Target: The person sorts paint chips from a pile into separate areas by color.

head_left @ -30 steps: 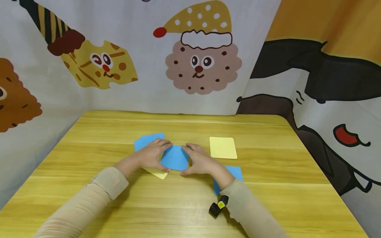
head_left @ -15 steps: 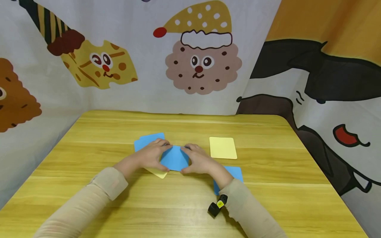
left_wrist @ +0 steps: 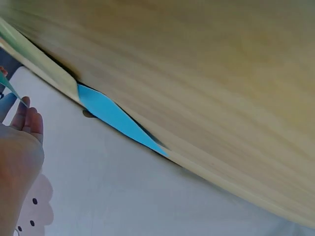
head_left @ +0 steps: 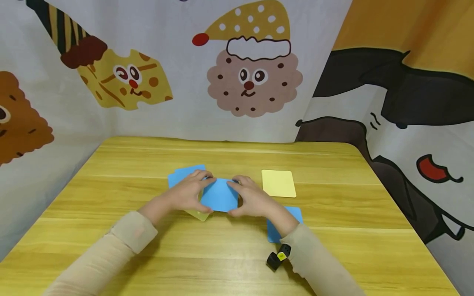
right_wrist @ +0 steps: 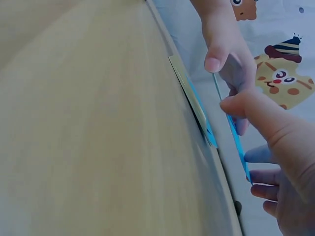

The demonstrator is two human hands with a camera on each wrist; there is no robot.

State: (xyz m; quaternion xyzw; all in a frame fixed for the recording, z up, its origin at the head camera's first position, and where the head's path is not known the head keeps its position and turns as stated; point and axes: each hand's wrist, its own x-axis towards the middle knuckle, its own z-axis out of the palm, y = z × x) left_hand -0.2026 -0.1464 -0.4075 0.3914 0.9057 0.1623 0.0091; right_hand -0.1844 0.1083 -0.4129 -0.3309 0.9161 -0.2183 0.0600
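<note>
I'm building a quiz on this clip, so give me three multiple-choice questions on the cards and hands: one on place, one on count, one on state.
1. Where does the lone yellow card lie?
A. right of the hands
B. under the left sleeve
C. at the table's near edge

2. How many blue cards show in the head view?
A. one
B. three
C. five

3. How is the middle blue card held?
A. lying untouched
B. pinched by both hands
C. crumpled in one fist

Answers: 1 A, it sits beyond the right hand. 2 B, far-left, middle, near-right. 3 B, the left hand and right hand grip its edges.

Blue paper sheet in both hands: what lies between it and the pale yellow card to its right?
Only bare wooden table, seen in the head view, between the blue paper sheet, with the right hand on its edge, and the pale yellow card.
</note>
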